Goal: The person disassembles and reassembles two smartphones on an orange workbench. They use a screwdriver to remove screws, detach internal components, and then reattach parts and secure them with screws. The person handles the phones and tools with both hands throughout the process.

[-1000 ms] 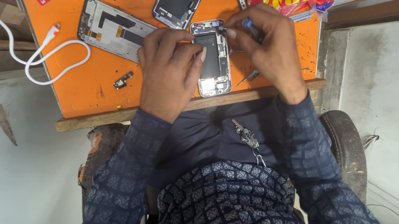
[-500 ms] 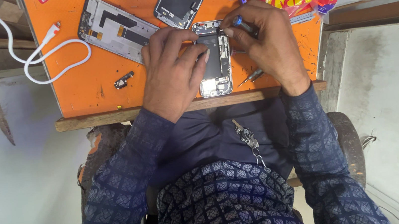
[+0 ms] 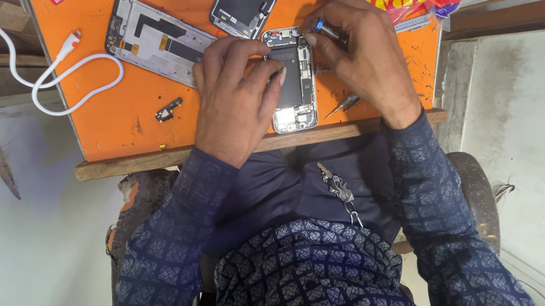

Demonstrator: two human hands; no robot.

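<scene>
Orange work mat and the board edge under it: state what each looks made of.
Orange work mat: probably rubber or silicone, matte, scuffed with dark specks. Board edge: bare wood, rough and brown with visible grain. The opened phone lies on the mat.

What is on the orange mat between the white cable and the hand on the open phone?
In the head view, a phone frame and a small dark part lie between the white cable and the left hand.

Left hand [image 3: 235,99] is laid palm-down, fingers curled inward to the right, thumb tucked under. Right hand [image 3: 367,53] is arched, fingertips pinched together at its upper left. Both forearms are extended forward, sleeved to the wrists, elbows splayed outward.
</scene>
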